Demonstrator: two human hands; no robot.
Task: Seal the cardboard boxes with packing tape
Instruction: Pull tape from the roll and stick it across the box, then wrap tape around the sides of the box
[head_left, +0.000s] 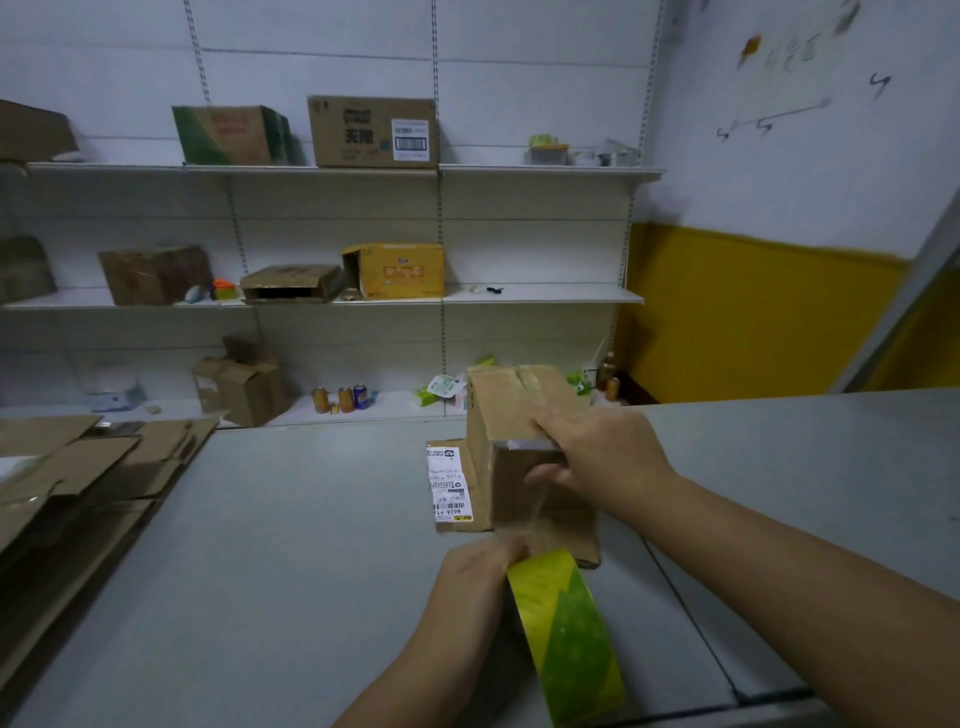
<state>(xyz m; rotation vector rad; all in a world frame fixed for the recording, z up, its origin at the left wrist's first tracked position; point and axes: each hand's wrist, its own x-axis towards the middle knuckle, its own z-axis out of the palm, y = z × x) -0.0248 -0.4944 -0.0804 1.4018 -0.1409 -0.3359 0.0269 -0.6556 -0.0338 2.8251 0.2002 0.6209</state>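
Observation:
A small brown cardboard box (511, 415) stands on the grey table (291, 545), on top of a flat piece of cardboard with a white shipping label (449, 480). My right hand (597, 452) grips the box at its near top edge, thumb on the front face, fingers over the closed flaps. My left hand (475, 582) holds a roll of yellow-and-green packing tape (569, 639) just in front of the box. A clear strip of tape (535, 512) stretches from the roll up to the box's front face.
Flattened cardboard sheets (78, 478) are stacked along the table's left edge. White wall shelves (332, 169) behind hold several cartons, drink cans (343, 399) and small items. A yellow-painted wall (753, 312) is at the right. A seam crosses the table (691, 613) on the right.

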